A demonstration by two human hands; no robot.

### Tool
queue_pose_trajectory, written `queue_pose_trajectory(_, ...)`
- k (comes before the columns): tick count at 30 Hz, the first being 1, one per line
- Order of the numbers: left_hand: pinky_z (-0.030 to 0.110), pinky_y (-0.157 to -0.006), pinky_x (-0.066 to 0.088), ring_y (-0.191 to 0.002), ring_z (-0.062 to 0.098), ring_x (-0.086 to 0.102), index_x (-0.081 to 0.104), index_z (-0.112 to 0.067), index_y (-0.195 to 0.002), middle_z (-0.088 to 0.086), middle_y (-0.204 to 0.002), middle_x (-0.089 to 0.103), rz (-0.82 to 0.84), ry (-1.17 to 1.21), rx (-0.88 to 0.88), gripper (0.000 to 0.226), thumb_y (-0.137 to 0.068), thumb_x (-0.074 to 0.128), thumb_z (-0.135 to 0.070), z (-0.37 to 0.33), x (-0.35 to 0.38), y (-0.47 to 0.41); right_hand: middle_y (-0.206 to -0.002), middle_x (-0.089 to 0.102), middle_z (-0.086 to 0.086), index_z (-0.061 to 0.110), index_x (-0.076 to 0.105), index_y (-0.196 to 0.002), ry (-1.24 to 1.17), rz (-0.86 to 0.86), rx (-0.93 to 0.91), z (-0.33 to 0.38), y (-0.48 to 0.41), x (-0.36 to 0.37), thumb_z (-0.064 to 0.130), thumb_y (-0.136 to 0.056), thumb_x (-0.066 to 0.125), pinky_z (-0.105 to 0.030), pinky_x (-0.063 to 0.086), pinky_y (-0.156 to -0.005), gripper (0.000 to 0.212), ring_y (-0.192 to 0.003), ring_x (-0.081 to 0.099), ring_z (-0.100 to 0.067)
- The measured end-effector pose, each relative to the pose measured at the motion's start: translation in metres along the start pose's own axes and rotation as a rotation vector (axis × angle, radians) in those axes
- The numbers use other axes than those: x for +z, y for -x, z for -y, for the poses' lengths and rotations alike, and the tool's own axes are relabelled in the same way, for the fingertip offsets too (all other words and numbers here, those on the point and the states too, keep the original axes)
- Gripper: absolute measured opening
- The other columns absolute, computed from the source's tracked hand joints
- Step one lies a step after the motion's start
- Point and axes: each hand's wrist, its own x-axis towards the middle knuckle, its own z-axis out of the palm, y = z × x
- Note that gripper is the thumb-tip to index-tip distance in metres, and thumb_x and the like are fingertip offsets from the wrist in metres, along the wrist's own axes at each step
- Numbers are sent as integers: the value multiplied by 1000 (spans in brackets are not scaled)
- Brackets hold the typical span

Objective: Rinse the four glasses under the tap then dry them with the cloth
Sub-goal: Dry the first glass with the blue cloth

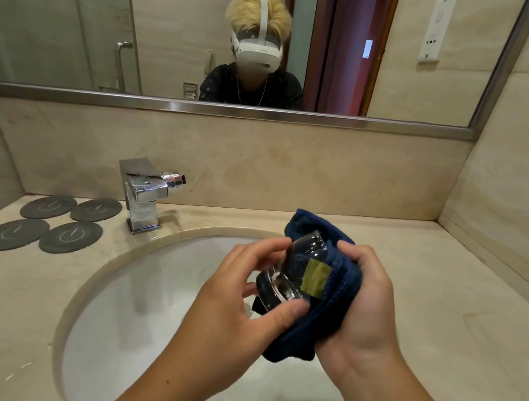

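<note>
Cloth (341, 299) cups glass (293, 274) above sink (107, 265), coasters (71, 236) left of tap (145, 190)

Count as I read it from the head view:

- Glass (293, 274): one, clear.
- Cloth (332, 301): one, dark blue.
- Tag (315, 277): one, yellow-green. It seems to belong to the cloth, though the glass in front blurs it.
- Coasters (71, 237): four, round and grey, on the one counter (445, 315).
- Tap (144, 193): one, chrome.
- Sink (136, 301): one.
- Mirror (179, 30): one.
- Hands: two, a left hand (240, 300) and a right hand (367, 306).
- Person (253, 87) reflected: one, wearing one white headset (257, 50).
</note>
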Motion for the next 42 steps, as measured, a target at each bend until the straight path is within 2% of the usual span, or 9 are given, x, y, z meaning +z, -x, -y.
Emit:
queue_pose_trajectory(9, 45, -101, 58, -125, 11, 66, 63, -53, -131, -13, -129, 72, 117, 277, -119, 45, -89, 74, -43, -1, -4, -1, -87, 74, -15, 14, 81, -85, 40, 66, -36, 1, 2, -1, 49, -87, 50, -42, 53, -73, 47, -78, 71, -29)
queue_pose_trajectory(12, 31, -101, 56, -125, 3, 61, 57, -59, -131, -22, -127, 63, -46, 121, -32, 47, -89, 72, -47, -2, 2, 2, -97, 76, -16, 14, 80, -100, 31, -27, -170, -1, -1, -3, 38, -87, 60, -43, 59, -70, 34, -86, 72, -33)
queue_pose_trajectory(18, 22, -98, 56, -130, 0, 56, 48, -60, -133, -27, -132, 55, -35, 1, 102, 53, -97, 71, -28, -12, 8, 7, -117, 80, -6, 38, 77, -121, 200, -99, -413, 2, 4, 3, 12, -106, 54, -59, 58, -101, 38, -106, 77, -28)
queue_pose_trajectory(21, 28, -99, 55, -132, 1, 54, 43, -60, -133, -25, -133, 54, -42, -39, 62, 73, -85, 86, -26, -11, 11, 7, -125, 77, 3, 43, 74, -124, 364, -24, -502, 0, 6, 4, 28, -107, 61, -54, 57, -104, 27, -115, 75, -23)
queue_pose_trajectory(29, 34, -86, 62, -115, 9, 68, 54, -54, -127, -20, -124, 67, -30, 196, -114, 61, -84, 87, -25, -13, 6, 4, -140, 62, -2, 46, 67, -129, 648, 68, -665, 0, 7, 2, 63, -103, 48, -51, 52, -110, 36, -129, 65, -21)
queue_pose_trajectory(31, 33, -85, 62, -113, 11, 69, 57, -52, -128, -18, -122, 68, -24, 246, -132, 59, -85, 86, -25, -14, 6, 3, -146, 54, 0, 46, 71, -121, 676, 72, -699, 1, 7, 2, 69, -101, 43, -35, 50, -111, 42, -136, 58, -17)
queue_pose_trajectory(34, 28, -82, 61, -112, 10, 69, 58, -52, -128, -17, -121, 68, -19, 252, -120, 58, -85, 87, -25, -15, 8, 4, -137, 55, 2, 45, 77, -109, 693, 38, -753, 2, 6, 3, 50, -106, 46, -15, 49, -101, 31, -130, 60, -7)
queue_pose_trajectory(38, 23, -79, 59, -111, 7, 68, 59, -51, -131, -20, -120, 68, -47, 239, -115, 56, -86, 84, -29, -15, 9, 5, -133, 63, 1, 49, 65, -138, 694, 49, -795, 0, 6, 1, 40, -106, 53, -17, 51, -98, 35, -122, 66, -12)
queue_pose_trajectory(42, 30, -86, 60, -114, 2, 66, 56, -53, -134, -24, -124, 66, -132, 116, -91, 60, -82, 80, -35, -15, 8, 7, -126, 72, 9, 45, 71, -127, 640, 58, -682, -3, 8, 5, 48, -104, 54, -34, 58, -99, 28, -119, 70, -13)
